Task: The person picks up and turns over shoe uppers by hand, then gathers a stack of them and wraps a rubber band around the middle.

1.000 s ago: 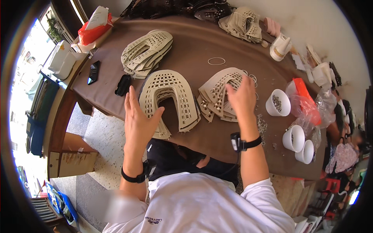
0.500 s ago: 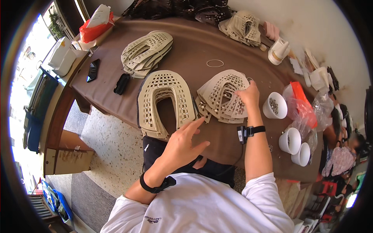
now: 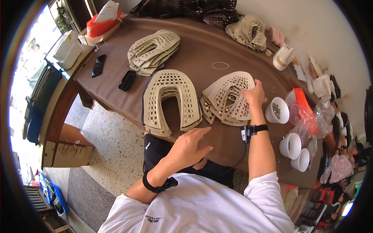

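Brown cloth is covering the worktable, and white cups of small metal pieces are standing along its right side. Your fanned stack of pale, perforated U-shaped pieces is lying right of centre, and a neater U-shaped stack is sitting just to its left, with a third pile resting farther back.

Your right hand is looking to be grasping the right edge of the fanned stack, thumb lying on top and fingers curling round the outside, though I can't tell how many layers you are pinching. Your left hand is holding nothing, its fingers spreading near the front edge of the cloth, just below the U-shaped stack.

As I am judging it, you are handling or sorting the fanned stack by its edge; the next move is seeming to call for a sure pinch on the wanted layers, with the left hand steadying the others.

Compared with a second ago, your left hand is no longer hovering by the left side of the U-shaped stack but is reaching lower and farther right, while your right hand is now sitting against the fanned stack's outer edge
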A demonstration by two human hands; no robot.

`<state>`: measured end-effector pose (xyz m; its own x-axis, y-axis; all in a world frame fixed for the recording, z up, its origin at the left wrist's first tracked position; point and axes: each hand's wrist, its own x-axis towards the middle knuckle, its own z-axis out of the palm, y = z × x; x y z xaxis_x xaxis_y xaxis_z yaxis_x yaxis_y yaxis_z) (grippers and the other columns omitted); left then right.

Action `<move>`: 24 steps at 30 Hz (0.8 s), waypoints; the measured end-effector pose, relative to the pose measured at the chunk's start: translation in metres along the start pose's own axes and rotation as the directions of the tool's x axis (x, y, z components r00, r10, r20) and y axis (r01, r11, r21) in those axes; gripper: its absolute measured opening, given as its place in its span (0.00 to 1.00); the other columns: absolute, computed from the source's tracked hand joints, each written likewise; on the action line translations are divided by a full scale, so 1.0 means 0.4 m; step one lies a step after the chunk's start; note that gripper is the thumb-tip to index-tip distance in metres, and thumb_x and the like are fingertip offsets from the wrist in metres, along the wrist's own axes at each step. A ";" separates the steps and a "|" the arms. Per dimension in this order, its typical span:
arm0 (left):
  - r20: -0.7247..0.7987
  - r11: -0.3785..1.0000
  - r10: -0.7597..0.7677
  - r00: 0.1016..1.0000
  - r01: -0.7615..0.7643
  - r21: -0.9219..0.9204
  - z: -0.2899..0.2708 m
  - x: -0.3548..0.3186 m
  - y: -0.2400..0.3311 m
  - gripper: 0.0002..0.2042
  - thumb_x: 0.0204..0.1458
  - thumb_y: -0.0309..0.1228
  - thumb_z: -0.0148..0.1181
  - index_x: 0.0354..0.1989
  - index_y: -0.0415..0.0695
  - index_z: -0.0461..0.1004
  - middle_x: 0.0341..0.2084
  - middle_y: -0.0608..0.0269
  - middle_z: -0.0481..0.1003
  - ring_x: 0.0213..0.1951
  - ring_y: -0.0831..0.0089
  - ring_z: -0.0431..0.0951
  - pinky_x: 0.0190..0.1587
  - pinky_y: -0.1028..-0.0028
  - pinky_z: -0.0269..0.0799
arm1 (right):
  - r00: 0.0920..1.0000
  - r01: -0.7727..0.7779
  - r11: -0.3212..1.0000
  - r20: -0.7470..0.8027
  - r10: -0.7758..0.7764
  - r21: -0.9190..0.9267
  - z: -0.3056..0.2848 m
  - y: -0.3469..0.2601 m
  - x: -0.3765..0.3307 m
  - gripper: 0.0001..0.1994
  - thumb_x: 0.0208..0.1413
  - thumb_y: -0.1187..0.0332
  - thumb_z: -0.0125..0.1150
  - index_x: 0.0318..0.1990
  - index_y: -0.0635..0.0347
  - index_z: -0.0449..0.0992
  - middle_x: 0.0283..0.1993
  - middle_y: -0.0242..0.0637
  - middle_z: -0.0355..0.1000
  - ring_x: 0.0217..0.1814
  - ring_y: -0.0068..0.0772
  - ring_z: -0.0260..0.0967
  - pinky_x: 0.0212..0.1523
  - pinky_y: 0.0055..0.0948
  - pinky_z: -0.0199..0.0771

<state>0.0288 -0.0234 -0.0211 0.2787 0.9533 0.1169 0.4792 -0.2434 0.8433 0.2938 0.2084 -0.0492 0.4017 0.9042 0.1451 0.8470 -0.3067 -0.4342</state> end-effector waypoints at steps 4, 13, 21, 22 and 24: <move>-0.003 0.999 0.025 1.000 -0.025 -0.021 0.005 0.005 -0.003 0.30 0.52 0.30 0.72 0.64 0.36 0.72 0.52 0.46 0.79 0.52 0.57 0.82 0.45 0.67 0.85 | 0.999 0.003 0.994 -0.037 0.001 0.112 0.001 0.044 0.037 0.32 0.43 0.63 0.78 0.60 0.55 0.77 0.57 0.43 0.80 0.58 0.47 0.78 0.60 0.51 0.68; 0.052 0.999 -0.011 0.999 0.013 -0.039 0.014 0.012 0.002 0.30 0.52 0.30 0.72 0.64 0.35 0.72 0.54 0.45 0.78 0.53 0.56 0.82 0.49 0.65 0.83 | 0.947 0.288 0.957 -0.158 -0.280 0.027 0.009 0.065 0.018 0.11 0.49 0.67 0.73 0.40 0.59 0.84 0.47 0.46 0.80 0.49 0.55 0.78 0.47 0.47 0.78; 0.028 0.999 -0.006 1.000 0.007 -0.035 0.013 0.003 0.002 0.29 0.52 0.30 0.71 0.63 0.34 0.72 0.54 0.45 0.78 0.53 0.56 0.82 0.50 0.65 0.83 | 0.899 0.352 0.931 -0.239 -0.366 -0.101 0.012 0.042 -0.015 0.09 0.47 0.68 0.72 0.36 0.58 0.83 0.41 0.42 0.80 0.45 0.52 0.78 0.46 0.49 0.79; 0.025 0.999 -0.004 1.000 0.005 -0.035 0.012 0.001 0.002 0.29 0.52 0.30 0.71 0.63 0.34 0.72 0.54 0.45 0.78 0.53 0.56 0.82 0.50 0.65 0.83 | 0.899 0.354 0.930 -0.239 -0.368 -0.101 0.014 0.041 -0.015 0.09 0.47 0.68 0.72 0.36 0.58 0.83 0.41 0.42 0.80 0.45 0.52 0.78 0.46 0.49 0.79; 0.031 0.999 -0.010 0.999 0.011 -0.034 0.011 0.000 0.004 0.29 0.52 0.30 0.71 0.63 0.35 0.72 0.54 0.45 0.78 0.53 0.56 0.82 0.50 0.65 0.83 | 0.886 0.374 0.918 -0.241 -0.396 -0.130 0.021 0.056 -0.004 0.10 0.48 0.67 0.72 0.38 0.61 0.83 0.42 0.45 0.80 0.45 0.53 0.78 0.47 0.49 0.78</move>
<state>0.0334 -0.0247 -0.0220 0.2991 0.9497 0.0924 0.4534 -0.2266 0.8620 0.3091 0.2024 -0.0668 0.1050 0.8508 0.5149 0.9733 0.0185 -0.2289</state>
